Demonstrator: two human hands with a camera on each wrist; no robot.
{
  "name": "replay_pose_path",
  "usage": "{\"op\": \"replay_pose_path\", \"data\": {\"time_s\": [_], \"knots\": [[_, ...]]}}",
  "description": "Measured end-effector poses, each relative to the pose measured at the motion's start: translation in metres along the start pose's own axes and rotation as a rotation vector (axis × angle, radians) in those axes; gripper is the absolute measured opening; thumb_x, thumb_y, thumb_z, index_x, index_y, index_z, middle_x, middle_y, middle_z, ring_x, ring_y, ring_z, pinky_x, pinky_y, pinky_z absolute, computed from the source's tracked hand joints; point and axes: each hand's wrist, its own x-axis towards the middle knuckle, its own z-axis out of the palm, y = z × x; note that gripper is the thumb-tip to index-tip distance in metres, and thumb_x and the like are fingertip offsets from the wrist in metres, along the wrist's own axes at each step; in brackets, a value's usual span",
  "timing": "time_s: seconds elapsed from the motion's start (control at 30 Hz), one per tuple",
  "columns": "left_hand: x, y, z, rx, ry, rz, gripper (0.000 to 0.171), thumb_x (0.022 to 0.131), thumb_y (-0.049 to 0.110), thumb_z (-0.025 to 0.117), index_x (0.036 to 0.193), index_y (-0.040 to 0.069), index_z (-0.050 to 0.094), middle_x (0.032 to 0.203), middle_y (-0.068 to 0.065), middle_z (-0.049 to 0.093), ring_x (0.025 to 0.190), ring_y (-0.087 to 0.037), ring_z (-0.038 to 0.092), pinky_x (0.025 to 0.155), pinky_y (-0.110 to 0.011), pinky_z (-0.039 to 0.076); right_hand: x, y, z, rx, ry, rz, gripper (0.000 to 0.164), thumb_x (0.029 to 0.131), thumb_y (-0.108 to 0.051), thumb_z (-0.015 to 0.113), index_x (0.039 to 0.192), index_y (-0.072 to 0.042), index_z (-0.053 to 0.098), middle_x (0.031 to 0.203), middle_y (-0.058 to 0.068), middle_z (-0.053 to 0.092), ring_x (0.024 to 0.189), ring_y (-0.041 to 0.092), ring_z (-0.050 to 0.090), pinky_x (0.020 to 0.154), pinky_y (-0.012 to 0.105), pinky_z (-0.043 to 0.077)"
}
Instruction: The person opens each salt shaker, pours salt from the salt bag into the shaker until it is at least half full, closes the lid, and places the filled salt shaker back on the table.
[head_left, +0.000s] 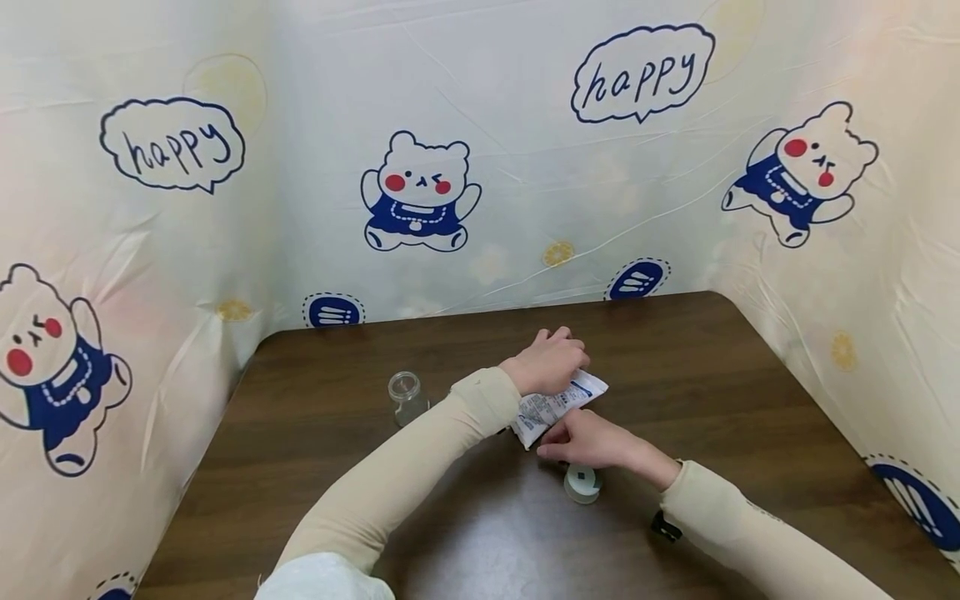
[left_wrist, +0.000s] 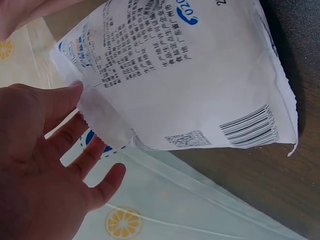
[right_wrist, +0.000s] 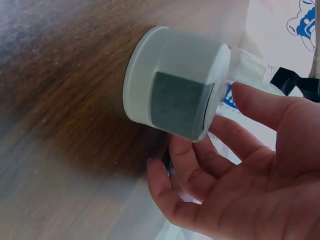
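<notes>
1. Two bare hands, both over the table, working around one white packet (left_wrist: 185,105).
2. Left hand (head_left: 550,365): thumb and forefinger pinch the packet's crimped edge; the other fingers are spread apart.
3. Right hand (head_left: 588,439): near the packet's lower corner, thumb apart from loosely bent fingers, some fingertips hidden in the right wrist view. Cannot tell if it touches the packet.
4. Packet: between the hands, slanted, printed side showing, with small black text, blue print and a barcode. Cannot tell if any of it rests on the table.
5. Small white cylinder (head_left: 582,485): upright on the table, just beside the right hand, on the wearer's side; grey-green patch on its side.
6. Clear glass jar (head_left: 408,402): upright, left of the packet, partly behind the left sleeve (head_left: 405,467).
7. Right sleeve (head_left: 742,517): cream like the left one; dark piece (head_left: 666,527) under its cuff.
8. Table (head_left: 315,417): brown, wood-grained, rounded far corners.
9. Backdrop (head_left: 525,158): pale sheet around the table; bears in blue, "happy" bubbles, orange slices.
</notes>
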Motion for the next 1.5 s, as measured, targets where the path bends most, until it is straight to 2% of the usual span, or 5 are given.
{"op": "replay_pose_path", "data": {"time_s": [0.17, 0.5, 0.87, 1.17, 1.5], "knots": [[0.002, -0.002, 0.004, -0.019, 0.031, 0.005, 0.022, 0.106, 0.020, 0.064, 0.123, 0.023, 0.078, 0.121, 0.005, 0.069, 0.116, -0.019, 0.050, 0.093, -0.041, 0.041, 0.003, -0.004, 0.003, -0.011, -0.003, 0.023, 0.022, 0.101, -0.015, 0.070, 0.084, -0.002, 0.075, 0.059, -0.013, 0.045, 0.054, 0.002, 0.040, 0.055, 0.022, 0.033], [-0.001, -0.008, 0.006, -0.089, 0.068, -0.020, 0.016, 0.106, 0.024, 0.066, 0.115, 0.023, 0.079, 0.112, 0.007, 0.069, 0.107, -0.017, 0.051, 0.088, -0.038, 0.043, 0.004, 0.002, 0.004, 0.011, -0.007, 0.032, 0.018, 0.102, -0.016, 0.068, 0.092, -0.003, 0.076, 0.063, -0.012, 0.048, 0.056, 0.004, 0.043, 0.056, 0.024, 0.036], [-0.017, -0.014, 0.000, -0.116, 0.180, -0.003, 0.015, 0.106, 0.025, 0.067, 0.111, 0.024, 0.081, 0.108, 0.009, 0.070, 0.108, -0.018, 0.054, 0.090, -0.040, 0.046, 0.002, 0.004, 0.004, 0.000, -0.008, 0.024, 0.018, 0.103, -0.018, 0.067, 0.092, -0.006, 0.074, 0.063, -0.014, 0.042, 0.055, 0.002, 0.039, 0.055, 0.023, 0.032], [-0.032, -0.016, -0.005, -0.117, 0.227, -0.007, 0.014, 0.106, 0.026, 0.067, 0.109, 0.024, 0.081, 0.107, 0.009, 0.069, 0.107, -0.017, 0.054, 0.093, -0.041, 0.045, 0.001, 0.006, 0.003, 0.027, -0.009, 0.061, 0.024, 0.103, -0.023, 0.068, 0.110, -0.002, 0.076, 0.063, -0.013, 0.047, 0.054, 0.003, 0.041, 0.054, 0.023, 0.033], [-0.052, -0.020, -0.017, -0.140, 0.290, -0.025, 0.013, 0.105, 0.025, 0.068, 0.107, 0.023, 0.080, 0.101, 0.010, 0.068, 0.103, -0.017, 0.054, 0.093, -0.042, 0.045, 0.003, 0.009, 0.003, 0.065, -0.017, 0.076, 0.023, 0.101, -0.022, 0.070, 0.111, -0.002, 0.075, 0.067, -0.009, 0.058, 0.056, 0.005, 0.047, 0.054, 0.024, 0.036]]}}
